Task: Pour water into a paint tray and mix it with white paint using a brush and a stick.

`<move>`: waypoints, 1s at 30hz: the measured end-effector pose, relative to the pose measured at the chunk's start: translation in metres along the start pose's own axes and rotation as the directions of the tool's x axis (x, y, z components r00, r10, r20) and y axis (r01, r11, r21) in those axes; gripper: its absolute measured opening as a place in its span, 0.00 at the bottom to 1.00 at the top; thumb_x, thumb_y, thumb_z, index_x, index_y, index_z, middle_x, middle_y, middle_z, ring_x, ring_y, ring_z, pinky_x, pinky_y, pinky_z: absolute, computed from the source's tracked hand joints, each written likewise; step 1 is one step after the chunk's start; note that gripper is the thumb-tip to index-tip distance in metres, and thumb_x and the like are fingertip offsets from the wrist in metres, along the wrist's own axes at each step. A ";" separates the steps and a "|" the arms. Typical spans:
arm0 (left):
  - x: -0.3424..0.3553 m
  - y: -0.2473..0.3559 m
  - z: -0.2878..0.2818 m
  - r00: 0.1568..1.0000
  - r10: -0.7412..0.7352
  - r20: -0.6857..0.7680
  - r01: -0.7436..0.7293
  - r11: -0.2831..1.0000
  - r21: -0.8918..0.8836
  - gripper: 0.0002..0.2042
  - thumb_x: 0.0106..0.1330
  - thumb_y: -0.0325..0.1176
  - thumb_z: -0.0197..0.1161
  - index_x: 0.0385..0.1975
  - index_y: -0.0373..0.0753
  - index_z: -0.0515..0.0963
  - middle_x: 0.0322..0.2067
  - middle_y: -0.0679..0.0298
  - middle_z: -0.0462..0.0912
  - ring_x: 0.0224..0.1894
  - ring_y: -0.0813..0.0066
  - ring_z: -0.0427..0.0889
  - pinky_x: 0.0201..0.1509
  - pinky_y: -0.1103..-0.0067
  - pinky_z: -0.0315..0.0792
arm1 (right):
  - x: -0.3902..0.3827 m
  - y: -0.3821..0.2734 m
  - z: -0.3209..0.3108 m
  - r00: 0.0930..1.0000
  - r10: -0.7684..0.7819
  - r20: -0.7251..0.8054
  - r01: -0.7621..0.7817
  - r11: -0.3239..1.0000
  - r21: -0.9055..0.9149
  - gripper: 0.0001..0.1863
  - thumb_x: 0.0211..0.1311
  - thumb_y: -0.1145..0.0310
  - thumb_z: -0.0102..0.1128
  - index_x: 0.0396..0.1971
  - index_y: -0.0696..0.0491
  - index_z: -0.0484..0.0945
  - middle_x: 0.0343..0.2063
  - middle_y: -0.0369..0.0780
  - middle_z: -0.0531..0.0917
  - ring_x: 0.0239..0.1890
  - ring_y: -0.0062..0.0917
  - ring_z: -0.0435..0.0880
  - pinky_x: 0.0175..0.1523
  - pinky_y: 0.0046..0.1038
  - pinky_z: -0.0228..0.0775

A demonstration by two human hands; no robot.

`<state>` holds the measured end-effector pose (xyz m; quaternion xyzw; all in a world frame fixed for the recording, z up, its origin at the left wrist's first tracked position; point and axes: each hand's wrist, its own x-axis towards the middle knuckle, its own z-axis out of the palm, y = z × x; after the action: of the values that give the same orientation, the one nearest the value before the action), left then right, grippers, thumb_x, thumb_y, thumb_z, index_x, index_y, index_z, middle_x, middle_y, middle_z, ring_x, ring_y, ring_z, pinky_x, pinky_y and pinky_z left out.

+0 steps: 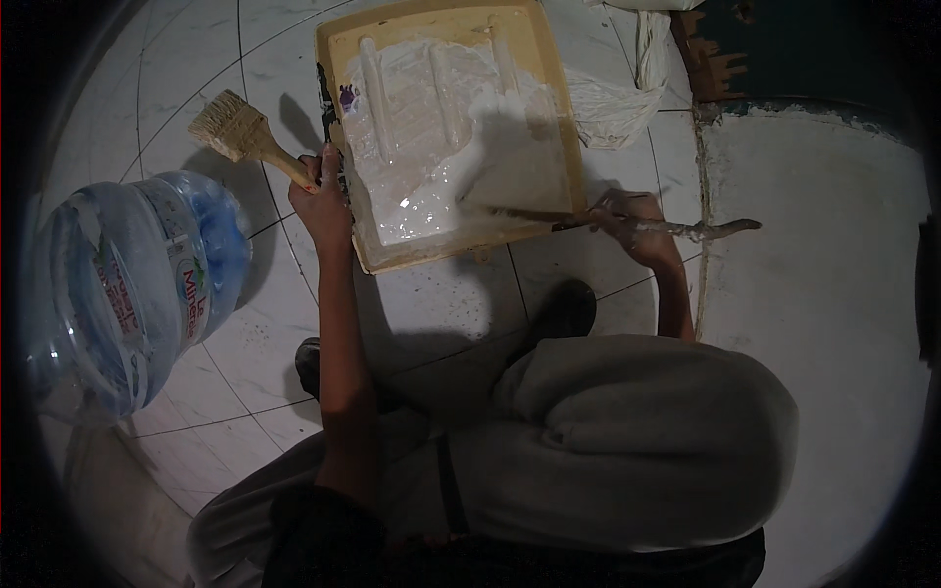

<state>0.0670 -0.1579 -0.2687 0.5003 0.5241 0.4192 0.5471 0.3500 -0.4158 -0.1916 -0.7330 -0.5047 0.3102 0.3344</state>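
In my left hand (325, 201) is a wide paintbrush (233, 127), its pale, caked bristles pointing up and left. That hand is closed round the wooden handle, right at the left rim of a yellowish paint tray (573, 127); whether it also grips the rim, I cannot tell. Wet white paint (421, 201) covers much of the tray's ribbed bottom. My right hand (627, 223) is closed on a long, thin, paint-smeared stick-like tool (730, 228). Its far end reaches over the tray's lower right corner into the paint, and its curved end sticks out to the right.
A large clear-blue plastic water bottle (211, 235) lies on the tiled floor (255, 372) at the left. White plastic sheeting (613, 108) is bunched beyond the tray's right side. A pale, rough-edged surface (814, 294) runs along the right. My shoes (569, 309) are just below the tray.
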 end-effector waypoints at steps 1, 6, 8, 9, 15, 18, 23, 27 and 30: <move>-0.001 0.001 0.002 1.000 -0.010 -0.003 0.010 1.000 0.004 0.18 0.65 0.31 0.62 0.19 0.43 0.58 0.20 0.73 0.64 0.25 0.85 0.60 0.31 0.84 0.60 | -0.001 -0.007 0.004 0.998 0.041 0.040 -0.042 0.999 0.011 0.05 0.58 0.75 0.60 0.28 0.61 0.82 0.23 0.43 0.82 0.25 0.25 0.79 0.32 0.25 0.71; -0.005 0.000 0.009 0.997 0.061 -0.038 -0.064 0.994 -0.090 0.19 0.65 0.29 0.62 0.19 0.44 0.57 0.20 0.73 0.62 0.25 0.85 0.59 0.32 0.85 0.59 | 0.002 0.007 -0.002 0.997 0.042 -0.065 -0.032 0.990 0.141 0.08 0.61 0.72 0.58 0.30 0.60 0.83 0.22 0.41 0.81 0.23 0.24 0.78 0.29 0.26 0.70; -0.001 -0.006 0.004 0.998 0.062 -0.027 -0.063 0.997 -0.051 0.19 0.65 0.29 0.62 0.19 0.44 0.57 0.21 0.73 0.62 0.25 0.85 0.59 0.32 0.85 0.59 | 0.009 -0.003 0.014 1.000 0.022 0.016 -0.024 0.990 0.142 0.07 0.61 0.72 0.58 0.32 0.59 0.83 0.21 0.40 0.80 0.23 0.23 0.77 0.29 0.26 0.69; 0.000 -0.009 0.002 0.998 0.060 -0.013 -0.060 0.998 -0.019 0.19 0.65 0.29 0.62 0.19 0.44 0.57 0.21 0.73 0.62 0.26 0.84 0.59 0.33 0.85 0.59 | 0.014 -0.012 0.022 0.995 0.004 0.095 -0.017 0.990 0.137 0.07 0.61 0.72 0.58 0.33 0.58 0.84 0.21 0.40 0.80 0.22 0.22 0.77 0.28 0.26 0.69; -0.005 0.001 0.009 1.000 -0.014 -0.012 0.014 1.000 -0.008 0.18 0.64 0.29 0.63 0.20 0.43 0.58 0.21 0.73 0.61 0.26 0.84 0.59 0.33 0.84 0.60 | 0.018 -0.011 0.027 0.991 0.117 0.070 -0.128 0.972 0.199 0.05 0.60 0.73 0.62 0.33 0.57 0.85 0.22 0.38 0.80 0.23 0.17 0.76 0.27 0.23 0.68; -0.001 0.000 0.001 0.999 0.045 -0.026 -0.043 0.998 0.050 0.18 0.64 0.29 0.63 0.20 0.43 0.58 0.21 0.73 0.62 0.26 0.84 0.60 0.33 0.84 0.60 | 0.028 -0.035 0.044 0.973 -0.091 0.212 0.058 0.986 0.159 0.05 0.59 0.73 0.63 0.32 0.57 0.84 0.22 0.38 0.81 0.24 0.18 0.78 0.28 0.22 0.69; -0.001 -0.001 0.008 0.999 0.049 -0.015 -0.049 0.999 0.008 0.18 0.64 0.28 0.62 0.19 0.43 0.58 0.21 0.72 0.63 0.26 0.84 0.60 0.35 0.84 0.61 | 0.025 -0.031 0.041 0.969 -0.086 0.233 0.048 0.985 0.167 0.07 0.57 0.71 0.65 0.31 0.59 0.83 0.23 0.40 0.80 0.24 0.20 0.78 0.29 0.23 0.70; -0.003 0.011 0.008 0.996 0.078 -0.049 -0.079 0.997 -0.013 0.19 0.64 0.26 0.62 0.19 0.43 0.56 0.21 0.72 0.63 0.26 0.85 0.61 0.36 0.85 0.62 | 0.003 -0.018 -0.003 0.996 0.070 0.049 -0.073 0.995 0.064 0.07 0.58 0.73 0.62 0.31 0.61 0.83 0.19 0.41 0.77 0.23 0.22 0.76 0.29 0.24 0.68; -0.005 0.028 0.014 0.995 0.095 -0.021 -0.096 0.995 -0.032 0.19 0.64 0.26 0.62 0.19 0.44 0.56 0.20 0.73 0.63 0.26 0.85 0.61 0.35 0.87 0.62 | -0.012 -0.030 -0.044 0.989 0.127 -0.074 -0.122 0.990 0.065 0.06 0.58 0.76 0.59 0.31 0.62 0.82 0.18 0.42 0.76 0.22 0.23 0.75 0.29 0.25 0.66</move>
<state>0.0821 -0.1601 -0.2405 0.5115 0.4981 0.4583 0.5293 0.3649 -0.4270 -0.1403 -0.7643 -0.4348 0.3166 0.3558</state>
